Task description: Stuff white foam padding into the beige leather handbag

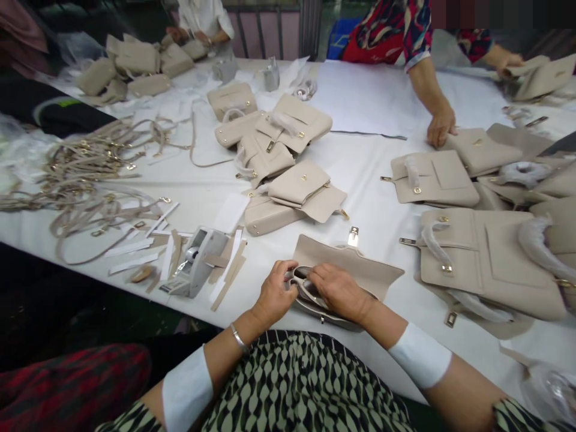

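Note:
A beige handbag (pixel 355 267) lies at the near edge of the white table (pixel 360 168), its flap thrown open away from me. My left hand (pixel 275 292) pinches the plastic-wrapped handle (pixel 302 287) at the bag's mouth. My right hand (pixel 338 292) lies curled over the same handle and the bag's top, fingers pressed down on it. Both wrists wear white cuffs, and a silver bangle sits on the left one.
A grey tape dispenser (pixel 193 264) and paper strips lie to the left, with a heap of straps (pixel 85 174) beyond. Piles of beige bags (pixel 279 156) fill the middle and right (pixel 486 258). Another person's hand (pixel 440 127) rests on a bag across the table.

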`<state>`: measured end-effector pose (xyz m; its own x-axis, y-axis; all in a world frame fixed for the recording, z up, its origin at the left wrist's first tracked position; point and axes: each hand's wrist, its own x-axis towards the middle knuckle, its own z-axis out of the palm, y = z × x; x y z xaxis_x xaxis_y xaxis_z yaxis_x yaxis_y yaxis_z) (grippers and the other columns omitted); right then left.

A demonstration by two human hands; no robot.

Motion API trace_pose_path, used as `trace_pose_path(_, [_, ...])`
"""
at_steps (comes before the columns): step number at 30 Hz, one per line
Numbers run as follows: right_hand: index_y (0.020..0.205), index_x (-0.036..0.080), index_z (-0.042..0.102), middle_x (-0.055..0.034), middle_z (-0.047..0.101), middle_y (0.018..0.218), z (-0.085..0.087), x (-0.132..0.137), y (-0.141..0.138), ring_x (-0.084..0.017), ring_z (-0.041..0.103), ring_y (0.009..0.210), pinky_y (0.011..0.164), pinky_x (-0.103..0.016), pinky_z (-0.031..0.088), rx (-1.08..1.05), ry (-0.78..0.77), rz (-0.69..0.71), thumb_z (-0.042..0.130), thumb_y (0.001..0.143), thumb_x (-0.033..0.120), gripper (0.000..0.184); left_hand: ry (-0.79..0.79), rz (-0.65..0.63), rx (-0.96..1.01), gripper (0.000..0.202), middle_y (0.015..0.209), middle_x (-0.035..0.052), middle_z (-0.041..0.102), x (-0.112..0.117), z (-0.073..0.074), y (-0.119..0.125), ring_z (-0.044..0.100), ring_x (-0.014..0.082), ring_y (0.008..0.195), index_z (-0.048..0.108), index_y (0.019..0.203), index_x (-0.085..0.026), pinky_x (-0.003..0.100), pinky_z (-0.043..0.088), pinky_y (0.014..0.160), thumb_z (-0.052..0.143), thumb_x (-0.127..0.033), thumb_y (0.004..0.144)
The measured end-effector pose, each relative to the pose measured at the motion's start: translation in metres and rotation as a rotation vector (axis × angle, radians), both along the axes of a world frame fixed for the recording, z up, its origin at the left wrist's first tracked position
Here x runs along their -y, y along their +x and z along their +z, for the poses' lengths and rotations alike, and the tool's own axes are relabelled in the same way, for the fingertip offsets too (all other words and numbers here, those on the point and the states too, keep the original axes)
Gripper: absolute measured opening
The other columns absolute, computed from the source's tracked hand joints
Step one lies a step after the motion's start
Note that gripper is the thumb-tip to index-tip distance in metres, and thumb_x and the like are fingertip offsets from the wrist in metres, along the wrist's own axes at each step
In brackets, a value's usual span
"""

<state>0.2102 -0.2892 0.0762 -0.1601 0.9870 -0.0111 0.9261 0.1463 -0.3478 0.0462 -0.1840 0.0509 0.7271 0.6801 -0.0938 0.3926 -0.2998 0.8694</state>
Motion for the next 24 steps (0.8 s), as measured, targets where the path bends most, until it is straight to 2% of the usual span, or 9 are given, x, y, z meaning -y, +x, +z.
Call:
trace_pose_path(3, [0.095, 0.015, 0.057, -0.0063, 0.055, 0.086, -0.015, 0.002, -0.002, -0.02, 0.047, 0.082, 0.075, -0.032, 0.039, 0.049, 0.06, -0.004, 0.042, 0.092, 0.015, 0.015, 0.114, -0.03, -0.009, 0.035, 0.103, 0.0035, 0.053, 0.003, 0.002, -0.002, 0.051, 0.0167, 0.102, 0.054, 0.101, -0.02, 0.031, 0.049, 0.09, 0.049, -0.004, 0.071])
trace_pose_path(7, [0.092, 0.015, 0.058, -0.0055, 0.055, 0.082, -0.016, 0.0, -0.007, -0.02, 0.048, 0.079, 0.071, -0.032, 0.039, 0.089, 0.102, 0.023, 0.046, 0.093, 0.021, 0.013, 0.242, -0.164, -0.178, 0.029, 0.103, 0.0033, 0.051, -0.003, 0.008, 0.001, 0.049, 0.019, 0.103, 0.061, 0.094, -0.023, 0.033, 0.047, 0.091, 0.052, -0.008, 0.072])
trace_pose_path(10, [0.099, 0.014, 0.056, -0.0059, 0.056, 0.085, -0.016, -0.005, -0.012, -0.019, 0.049, 0.079, 0.069, -0.03, 0.039, 0.119, 0.151, 0.082, 0.044, 0.093, 0.017, 0.014, 0.258, -0.259, -0.31, 0.031, 0.104, 0.0024, 0.049, -0.012, 0.012, 0.005, 0.049, 0.0187, 0.099, 0.063, 0.095, -0.025, 0.03, 0.049, 0.084, 0.053, -0.009, 0.07])
trace_pose_path(12, [0.096, 0.016, 0.056, -0.005, 0.055, 0.084, -0.018, -0.004, -0.014, -0.019, 0.049, 0.078, 0.068, -0.03, 0.039, 0.136, 0.149, 0.055, 0.043, 0.093, 0.015, 0.014, 0.244, -0.275, -0.322, 0.029, 0.103, 0.0015, 0.049, -0.015, 0.013, 0.007, 0.05, 0.0177, 0.098, 0.064, 0.092, -0.025, 0.029, 0.049, 0.083, 0.053, -0.009, 0.069])
trace_pose_path(16, [0.086, 0.018, 0.055, -0.0046, 0.054, 0.079, -0.02, 0.006, -0.017, -0.018, 0.05, 0.073, 0.061, -0.029, 0.037, 0.184, 0.072, -0.076, 0.045, 0.092, 0.019, 0.012, 0.226, -0.23, -0.278, 0.028, 0.102, 0.0011, 0.05, -0.016, 0.008, 0.01, 0.05, 0.0171, 0.099, 0.064, 0.092, -0.024, 0.028, 0.048, 0.086, 0.054, -0.011, 0.069])
trace_pose_path(19, [0.087, 0.018, 0.055, -0.0061, 0.056, 0.081, -0.013, 0.009, -0.023, -0.019, 0.052, 0.073, 0.058, -0.028, 0.038, 0.2, -0.006, -0.165, 0.05, 0.089, 0.019, 0.005, 0.198, -0.216, -0.258, 0.029, 0.102, 0.0013, 0.05, -0.015, 0.004, 0.011, 0.051, 0.0167, 0.099, 0.064, 0.094, -0.024, 0.028, 0.048, 0.087, 0.054, -0.011, 0.07])
trace_pose_path(21, [0.088, 0.018, 0.055, -0.0071, 0.058, 0.083, -0.007, 0.006, -0.028, -0.021, 0.054, 0.077, 0.059, -0.029, 0.04, 0.2, -0.069, -0.181, 0.054, 0.086, 0.017, 0.002, 0.178, -0.217, -0.248, 0.029, 0.102, 0.001, 0.05, -0.015, 0.004, 0.01, 0.051, 0.0159, 0.097, 0.065, 0.094, -0.024, 0.027, 0.049, 0.087, 0.054, -0.011, 0.07])
trace_pose_path(24, [0.089, 0.017, 0.055, -0.0078, 0.06, 0.085, 0.002, 0.0, -0.035, -0.023, 0.057, 0.078, 0.058, -0.029, 0.043, 0.213, -0.185, -0.189, 0.052, 0.084, 0.012, 0.008, 0.156, -0.214, -0.237, 0.028, 0.101, 0.0005, 0.05, -0.016, 0.004, 0.009, 0.052, 0.0148, 0.093, 0.065, 0.092, -0.024, 0.026, 0.049, 0.086, 0.054, -0.011, 0.07])
